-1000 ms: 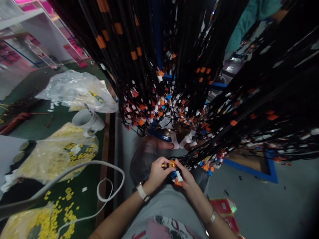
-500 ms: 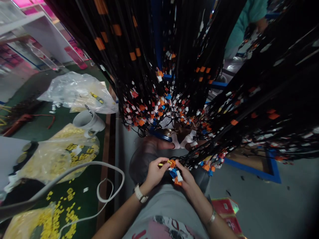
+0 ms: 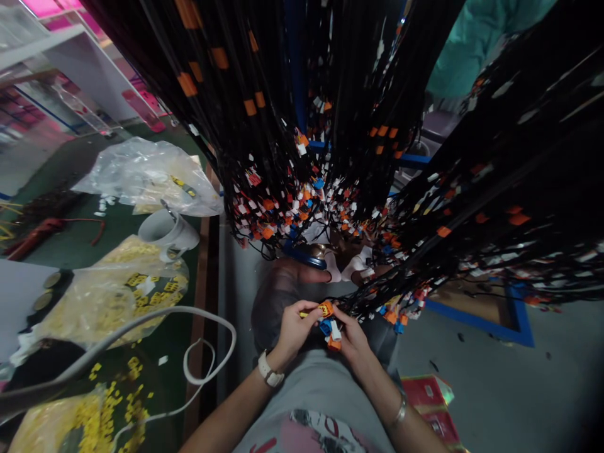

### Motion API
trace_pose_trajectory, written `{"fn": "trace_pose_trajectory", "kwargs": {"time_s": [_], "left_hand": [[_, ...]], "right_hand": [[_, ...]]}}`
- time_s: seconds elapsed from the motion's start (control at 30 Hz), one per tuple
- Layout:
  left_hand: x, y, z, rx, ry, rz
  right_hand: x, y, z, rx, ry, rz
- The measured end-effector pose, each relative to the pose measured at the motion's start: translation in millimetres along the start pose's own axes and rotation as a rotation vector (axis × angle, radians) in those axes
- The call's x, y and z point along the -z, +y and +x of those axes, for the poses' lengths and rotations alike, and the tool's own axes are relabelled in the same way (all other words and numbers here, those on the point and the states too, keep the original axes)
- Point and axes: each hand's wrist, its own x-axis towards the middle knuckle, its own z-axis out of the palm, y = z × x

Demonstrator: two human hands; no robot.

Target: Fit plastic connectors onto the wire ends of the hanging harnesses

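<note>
Seated between a crowded workbench and a thicket of hanging black cables (image 3: 264,126), a worker holds an orange connector (image 3: 326,306) just above the lap. The left hand (image 3: 293,328) pinches its near side between thumb and fingers, a yellow sliver (image 3: 304,314) jutting out there; the right hand (image 3: 355,340) grips the opposite side, its lower fingers partly hidden. Blue (image 3: 324,327), white (image 3: 335,331) and orange plugs (image 3: 334,345) cluster just below. At left, the green tabletop (image 3: 163,387) carries a clear plastic bag (image 3: 136,167), a pale mug (image 3: 184,237) and, beside it, a bag of yellow parts (image 3: 85,305). More yellow pieces (image 3: 111,402) lie scattered toward the near end, where a pale cord (image 3: 207,309) loops past the table's brown edge (image 3: 202,270). Across the room, the cables end in masses of white, orange, red and blue connectors, with a person in teal (image 3: 465,60) partly visible behind them. At right, a blue-edged frame (image 3: 519,314) and a red package (image 3: 427,399) sit low over the grey floor (image 3: 500,396).
</note>
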Motion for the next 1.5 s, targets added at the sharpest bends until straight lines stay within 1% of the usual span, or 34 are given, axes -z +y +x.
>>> {"fn": "trace_pose_trajectory", "kwargs": {"time_s": [0.23,0.43,0.5,0.7,0.93,1.0,1.1,1.3,1.37,1.5], "left_hand": [[-0.9,0,-1,0.029,0.003,0.023],[-5.1,1,-2,0.176,-0.001,-0.090],[-5.9,3,-2,0.203,0.001,-0.121],[-5.8,6,-2,0.175,0.027,-0.109],[-9.2,-2,-1,0.136,0.020,-0.104],[-8.3,-3,-1,0.128,-0.014,-0.148],[-3.5,-2,0,0.129,-0.119,-0.205],[7.3,7,10,0.060,-0.396,-0.072],[8.0,7,14,0.042,-0.428,-0.031],[6.8,6,17,-0.014,-0.402,0.028]], "right_hand": [[-1,1,-1,0.012,0.002,0.065],[1,3,0,0.008,0.000,0.058],[2,4,1,0.013,-0.001,0.069],[3,6,1,0.015,0.003,0.103],[4,6,1,0.038,-0.006,0.094],[5,6,1,0.037,-0.013,0.080],[6,4,0,0.026,-0.027,0.073],[7,4,-4,0.010,-0.044,0.079],[9,5,-4,0.003,-0.055,0.079],[12,8,-3,0.022,-0.043,0.083]]}}
